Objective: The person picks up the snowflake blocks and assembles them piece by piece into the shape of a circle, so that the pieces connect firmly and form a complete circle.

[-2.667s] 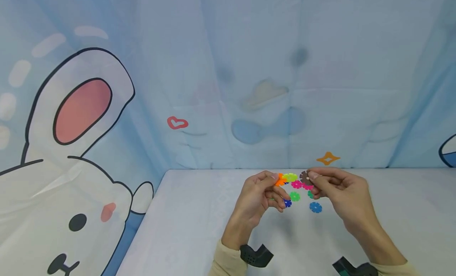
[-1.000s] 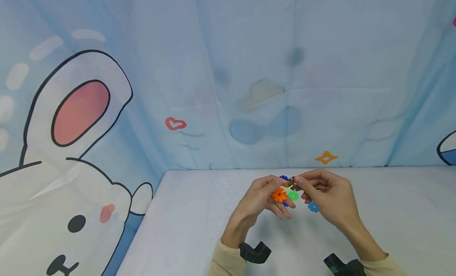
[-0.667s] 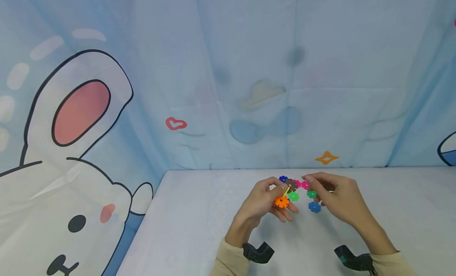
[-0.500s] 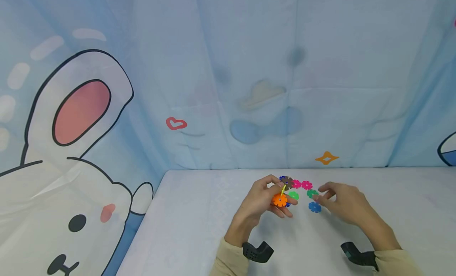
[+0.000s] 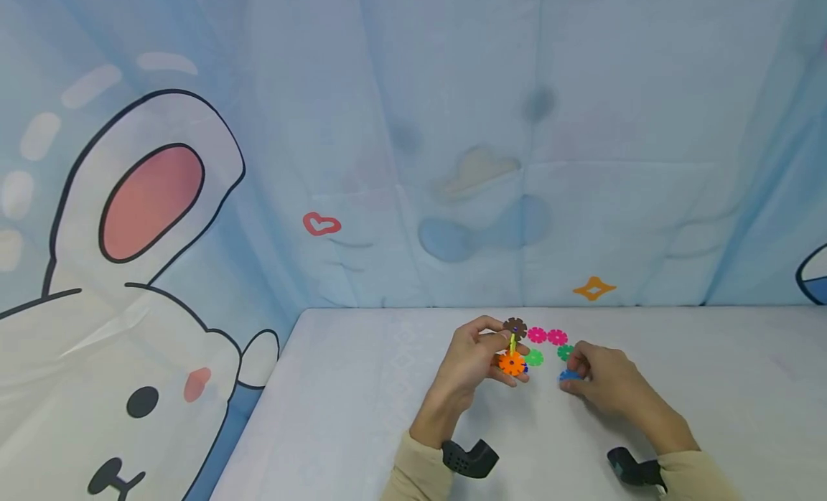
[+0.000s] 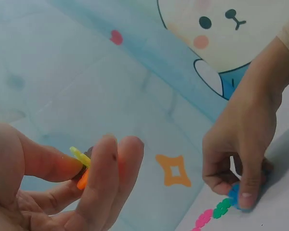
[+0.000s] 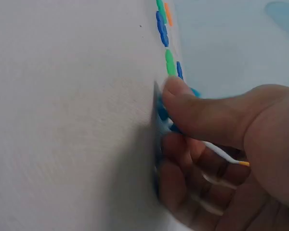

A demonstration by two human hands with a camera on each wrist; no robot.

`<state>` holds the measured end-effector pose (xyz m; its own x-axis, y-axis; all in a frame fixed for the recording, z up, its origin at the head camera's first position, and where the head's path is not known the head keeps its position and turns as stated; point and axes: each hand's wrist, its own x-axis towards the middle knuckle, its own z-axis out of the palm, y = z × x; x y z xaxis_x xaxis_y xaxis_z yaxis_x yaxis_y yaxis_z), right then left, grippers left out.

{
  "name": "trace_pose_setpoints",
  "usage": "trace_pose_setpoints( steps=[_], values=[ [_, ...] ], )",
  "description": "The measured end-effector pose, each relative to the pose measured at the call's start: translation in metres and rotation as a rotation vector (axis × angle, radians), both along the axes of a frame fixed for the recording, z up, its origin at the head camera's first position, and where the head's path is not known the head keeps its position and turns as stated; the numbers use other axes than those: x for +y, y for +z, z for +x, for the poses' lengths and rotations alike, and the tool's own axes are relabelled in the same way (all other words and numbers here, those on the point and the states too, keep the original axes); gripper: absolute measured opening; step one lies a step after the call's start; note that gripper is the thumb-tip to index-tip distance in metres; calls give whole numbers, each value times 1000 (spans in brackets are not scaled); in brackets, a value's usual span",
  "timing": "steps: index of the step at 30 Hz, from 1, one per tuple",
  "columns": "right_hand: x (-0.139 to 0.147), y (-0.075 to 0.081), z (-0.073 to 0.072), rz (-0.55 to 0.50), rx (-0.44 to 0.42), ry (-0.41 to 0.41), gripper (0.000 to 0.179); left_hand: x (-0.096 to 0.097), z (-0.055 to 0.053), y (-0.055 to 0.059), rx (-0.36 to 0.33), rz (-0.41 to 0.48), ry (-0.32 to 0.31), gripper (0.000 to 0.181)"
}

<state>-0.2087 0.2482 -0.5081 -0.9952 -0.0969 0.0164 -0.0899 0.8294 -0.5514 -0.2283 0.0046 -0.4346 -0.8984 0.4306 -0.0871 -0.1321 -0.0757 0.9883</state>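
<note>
In the head view my left hand [image 5: 474, 357] pinches a joined set of toothed plastic snowflake discs: a brown disc [image 5: 515, 328] on top, a yellow disc [image 5: 513, 343] seen edge-on, and an orange disc [image 5: 512, 363] below. The left wrist view shows the yellow disc [image 6: 79, 155] and orange disc [image 6: 83, 180] by the thumb tip. Down at the table, my right hand [image 5: 610, 379] holds a light blue snowflake disc [image 5: 568, 375] between thumb and fingers. That blue disc [image 6: 234, 196] is partly covered by the fingers.
Loose discs lie on the white table [image 5: 362, 400]: two pink discs [image 5: 546, 336], a teal disc [image 5: 565, 352] beside my right fingers, and a green disc [image 5: 534, 357]. A dark blue disc [image 5: 525, 369] peeks out behind the left fingers. A blue printed curtain [image 5: 413, 128] stands behind.
The brown disc, earlier pinched by my right hand, now sits joined to the yellow and orange discs in my left. My right hand has let go, moved toward me, and taken the light blue disc.
</note>
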Motion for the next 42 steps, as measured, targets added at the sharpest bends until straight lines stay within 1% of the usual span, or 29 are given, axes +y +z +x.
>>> trace_pose_setpoints(
  steps=[3, 5, 8, 10, 13, 17, 21, 25, 32, 38, 42],
  values=[
    [-1, 8, 2, -72, 82, -23, 25, 1, 0, 0, -10, 13, -15, 10],
    [-4, 18, 4, -139, 170, -39, 19, 2, 1, 1, -7, 16, -37, 12],
    [-12, 37, 9, -254, 323, -47, 9, 2, 3, 3, 6, 19, -77, 16],
    [-18, 49, 14, -319, 410, -41, 11, 3, 4, 4, 20, 18, -100, 17],
    [-26, 61, 19, -381, 497, -34, 14, 3, 6, 6, 28, 26, -115, 19],
    [-34, 68, 23, -413, 558, -18, 17, 4, 9, 8, 21, 46, -124, 19],
    [-37, 70, 25, -429, 585, 6, 20, 3, 11, 10, 15, 63, -128, 19],
    [-36, 71, 26, -399, 614, 34, 24, 2, 13, 13, 21, 72, -136, 19],
    [-37, 80, 29, -285, 716, 42, 30, 3, 16, 16, 37, 60, -148, 21],
    [-42, 83, 31, -287, 773, 36, 32, 5, 20, 19, 52, 50, -155, 21],
    [-46, 82, 30, -286, 804, 46, 34, 5, 23, 20, 75, 43, -145, 20]
  ],
)
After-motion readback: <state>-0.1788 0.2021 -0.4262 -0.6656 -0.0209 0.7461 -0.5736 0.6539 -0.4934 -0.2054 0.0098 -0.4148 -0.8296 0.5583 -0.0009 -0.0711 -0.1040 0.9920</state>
